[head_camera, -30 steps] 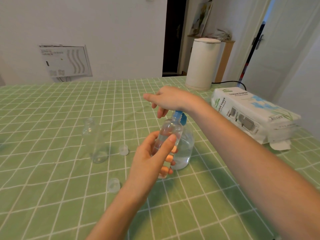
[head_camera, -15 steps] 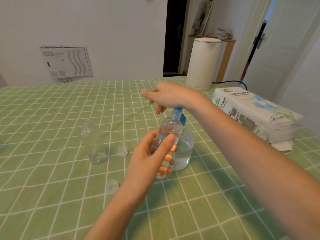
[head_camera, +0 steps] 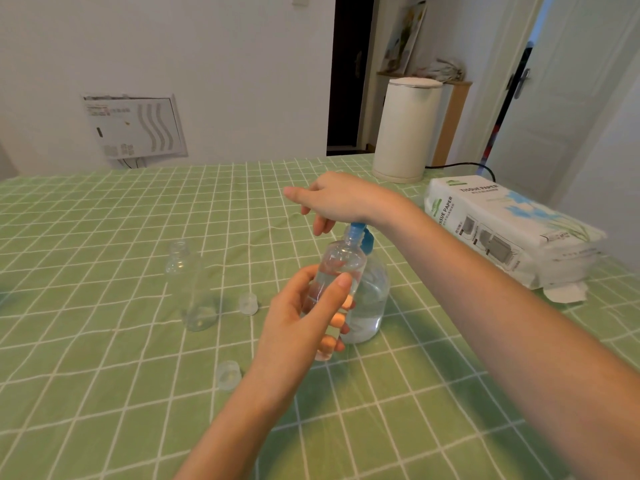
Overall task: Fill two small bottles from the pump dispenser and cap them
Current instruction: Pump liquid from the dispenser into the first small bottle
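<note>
Hands: left hand [head_camera: 298,317] is clamped round the small bottle [head_camera: 341,268], thumb across the front and fingers curled behind the clear wall. The right hand [head_camera: 337,199] lies palm-down on top of the pump dispenser [head_camera: 372,296], fingers loose, forefinger stretched out toward nine o'clock, gripping nothing.
Small bottle: up off the desk [head_camera: 104,375], leaning a touch, its open neck tucked right against the blue pump head [head_camera: 362,237]. Some clear liquid shows inside.
Pump dispenser: upright on the desk, just behind the small bottle and partly filled with clear liquid. Most of the pump head is hidden under the right palm.
Second bottle [head_camera: 188,285]: upright and uncapped at nine o'clock from the dispenser, well apart from both hands. It looks empty.
Far cap [head_camera: 248,303]: clear, sitting on the cloth between the second bottle and the left hand.
Near cap [head_camera: 228,375]: clear, at seven o'clock from the dispenser, just beside the left wrist.
Desk: covered in a green cloth with a white grid, a few creases in it.
Tissue pack [head_camera: 502,226]: lying flat at two o'clock, beyond the right forearm.
White canister [head_camera: 403,129]: standing at twelve o'clock on the far edge of the desk.
</note>
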Tool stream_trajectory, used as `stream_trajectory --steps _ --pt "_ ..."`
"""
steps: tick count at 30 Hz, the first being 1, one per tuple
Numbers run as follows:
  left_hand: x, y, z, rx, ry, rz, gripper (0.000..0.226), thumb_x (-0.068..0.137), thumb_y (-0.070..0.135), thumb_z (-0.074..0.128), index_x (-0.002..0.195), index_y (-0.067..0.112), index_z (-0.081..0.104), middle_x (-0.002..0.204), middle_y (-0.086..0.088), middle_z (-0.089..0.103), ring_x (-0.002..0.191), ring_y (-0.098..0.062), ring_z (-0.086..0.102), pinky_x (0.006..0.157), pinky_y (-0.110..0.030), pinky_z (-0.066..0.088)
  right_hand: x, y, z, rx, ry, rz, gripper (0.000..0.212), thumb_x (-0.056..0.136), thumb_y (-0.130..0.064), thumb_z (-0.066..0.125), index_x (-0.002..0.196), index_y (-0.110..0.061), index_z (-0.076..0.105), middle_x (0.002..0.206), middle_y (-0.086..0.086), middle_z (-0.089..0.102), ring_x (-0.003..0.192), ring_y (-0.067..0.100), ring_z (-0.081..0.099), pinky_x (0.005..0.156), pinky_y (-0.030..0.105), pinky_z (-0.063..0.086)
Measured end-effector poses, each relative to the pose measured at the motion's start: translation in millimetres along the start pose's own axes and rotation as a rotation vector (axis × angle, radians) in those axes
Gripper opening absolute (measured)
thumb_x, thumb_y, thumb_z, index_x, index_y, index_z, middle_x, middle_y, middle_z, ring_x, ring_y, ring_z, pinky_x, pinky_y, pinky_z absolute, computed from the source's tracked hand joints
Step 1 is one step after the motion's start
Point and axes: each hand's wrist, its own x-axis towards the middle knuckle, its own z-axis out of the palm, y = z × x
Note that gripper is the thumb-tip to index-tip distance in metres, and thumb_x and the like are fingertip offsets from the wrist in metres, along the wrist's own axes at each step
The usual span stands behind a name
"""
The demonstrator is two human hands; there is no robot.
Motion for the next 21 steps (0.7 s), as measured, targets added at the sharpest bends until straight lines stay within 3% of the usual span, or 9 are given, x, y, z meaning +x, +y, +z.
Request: stream_trajectory --steps 3,7,12,21 --pt "1 2 1 -0.010 -0.001 0.012 0.044 0.063 0.052 0.063 0.096 0.023 0.067 0.070 0.008 0.064 0.057 -0.007 0.053 0.046 -0.017 0.046 1 -2 -5 0.011 0.052 -0.030 0.061 0.097 -0.053 0.032 0.108 -0.001 0.064 0.084 0.007 0.073 0.088 0.023 0.068 0.081 0.033 0.050" --pt "2 3 0 -0.006 0.002 0.004 0.031 0.072 0.049 0.068 0.094 0.027 0.068 0.070 0.009 0.064 0.058 -0.007 0.054 0.047 -0.017 0.046 2 -4 -6 0.008 0.037 -0.019 0.061 0.098 -0.053 0.031 0.109 -0.002 0.063 0.086 0.008 0.073 0.089 0.024 0.068 0.085 0.036 0.051" --pt "0 2 1 -0.008 -0.010 0.017 0.042 0.065 0.053 0.066 0.096 0.025 0.067 0.070 0.008 0.065 0.057 -0.007 0.055 0.046 -0.016 0.046 1 -2 -4 0.008 0.010 0.022 0.061 0.097 -0.055 0.030 0.113 -0.005 0.062 0.085 0.006 0.073 0.091 0.022 0.067 0.078 0.034 0.044" --pt "0 -2 -1 0.009 -0.006 -0.002 0.048 0.062 0.054 0.062 0.100 0.025 0.067 0.069 0.009 0.064 0.056 -0.005 0.054 0.047 -0.017 0.046 -1 1 4 0.011 -0.001 0.039 0.063 0.095 -0.057 0.033 0.112 -0.002 0.061 0.079 0.005 0.072 0.091 0.025 0.069 0.086 0.036 0.050"
